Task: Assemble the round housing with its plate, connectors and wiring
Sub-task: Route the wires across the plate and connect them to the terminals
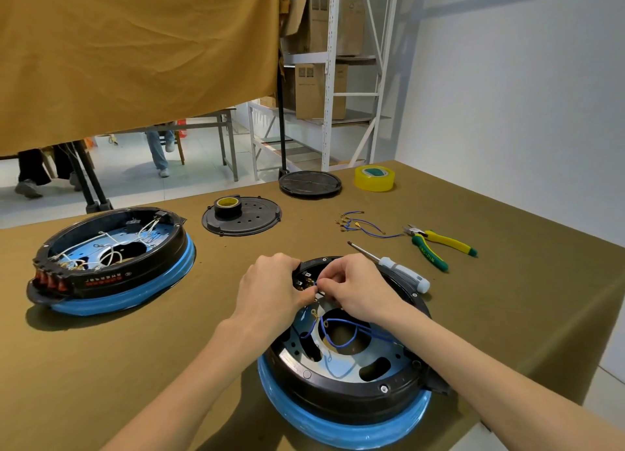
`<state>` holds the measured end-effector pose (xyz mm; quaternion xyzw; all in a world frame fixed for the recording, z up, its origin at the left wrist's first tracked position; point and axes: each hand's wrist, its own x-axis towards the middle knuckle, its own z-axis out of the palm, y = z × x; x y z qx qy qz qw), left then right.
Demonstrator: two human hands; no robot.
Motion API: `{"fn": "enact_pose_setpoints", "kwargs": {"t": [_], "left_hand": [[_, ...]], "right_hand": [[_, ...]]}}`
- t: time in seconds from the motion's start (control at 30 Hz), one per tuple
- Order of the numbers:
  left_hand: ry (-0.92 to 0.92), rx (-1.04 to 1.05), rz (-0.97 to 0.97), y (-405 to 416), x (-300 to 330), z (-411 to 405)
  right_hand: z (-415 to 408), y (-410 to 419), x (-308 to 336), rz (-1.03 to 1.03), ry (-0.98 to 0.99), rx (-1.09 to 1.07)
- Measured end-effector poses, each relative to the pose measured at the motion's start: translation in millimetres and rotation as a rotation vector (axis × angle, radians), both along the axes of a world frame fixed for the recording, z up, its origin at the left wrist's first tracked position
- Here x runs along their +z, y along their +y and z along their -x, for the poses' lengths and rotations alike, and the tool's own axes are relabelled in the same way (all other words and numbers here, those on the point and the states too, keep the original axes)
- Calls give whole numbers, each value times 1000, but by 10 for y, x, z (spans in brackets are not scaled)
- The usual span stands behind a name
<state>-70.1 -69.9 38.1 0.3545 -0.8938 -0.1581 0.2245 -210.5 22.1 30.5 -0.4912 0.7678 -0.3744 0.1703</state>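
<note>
Both hands meet at the far rim of the round housing [341, 359]: right hand [358, 290] pinches a blue wire [338, 332], left hand [270, 288] grips the rim beside the connectors [306, 280]

Operator: left hand [267, 290] and right hand [358, 288] bare, no gloves. Both forearms bare up to frame edge, no sleeves, watch, rings or wristbands visible. Nails short.

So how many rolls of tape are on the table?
2. A big clear yellow tape roll lies at the table's far edge. A smaller black roll with a yellow core sits on the black round perforated plate. More could be hidden.
</note>
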Motion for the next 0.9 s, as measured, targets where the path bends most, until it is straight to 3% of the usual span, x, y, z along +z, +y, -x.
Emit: {"fn": "enact_pose_setpoints", "kwargs": {"t": [0.27, 0.43, 0.57, 0.9], "left_hand": [[3, -46, -15, -12, -5, -27], [-23, -222, -295, -204, 83, -151], [88, -128, -244, -278, 22, -213], [185, -159, -261, -324, -68, -232]], "right_hand": [[-31, 10, 0, -22, 100, 0], [-61, 47, 4, -12, 192, 61], [-60, 62, 21, 50, 253, 59], [-21, 45, 35, 54, 225, 103]]}}
